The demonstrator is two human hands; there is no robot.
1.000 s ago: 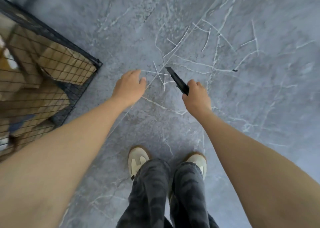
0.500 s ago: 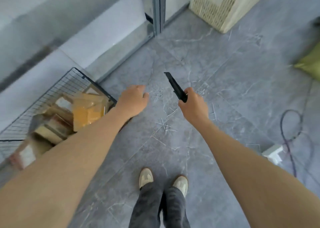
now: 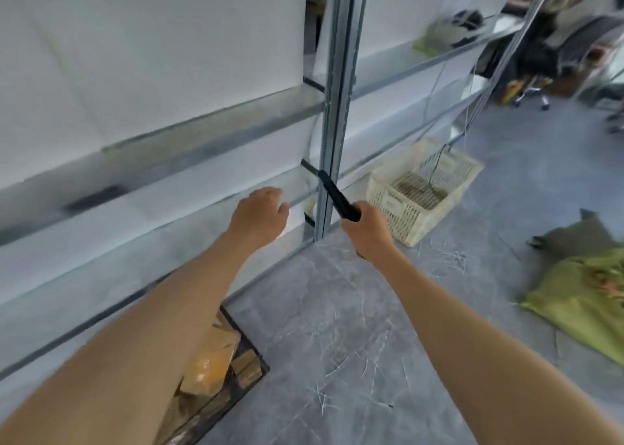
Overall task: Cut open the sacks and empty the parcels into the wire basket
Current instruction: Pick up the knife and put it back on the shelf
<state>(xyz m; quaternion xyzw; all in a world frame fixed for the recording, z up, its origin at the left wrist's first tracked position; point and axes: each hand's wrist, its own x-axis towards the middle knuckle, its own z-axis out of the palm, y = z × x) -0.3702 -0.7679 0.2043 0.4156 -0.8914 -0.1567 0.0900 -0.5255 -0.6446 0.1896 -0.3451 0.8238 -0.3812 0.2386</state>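
While the right hand (image 3: 366, 228) wraps its fingers round the lower end of the black cutter (image 3: 337, 196), the tool juts out above the fist. Its long axis slants up and to the left of the grip, and its tip points away from the person toward the metal shelf post (image 3: 332, 107). Whether a blade is out cannot be told. Carried that way, I judge, the edge is kept off the body and the other arm while no sack is under it. The left hand (image 3: 260, 215), just left of the grip and about level with it, holds nothing; its fingers are loosely curled, probably kept free to steady a sack. The green sack (image 3: 580, 302) lies on the floor well to the right of the grip, apart from both hands and not yet cut. The wire basket (image 3: 250, 373), with brown and yellow parcels (image 3: 209, 363) in it, sits below and left of the grip, under the left forearm. A pale plastic crate (image 3: 422, 188) stands just right of the grip.
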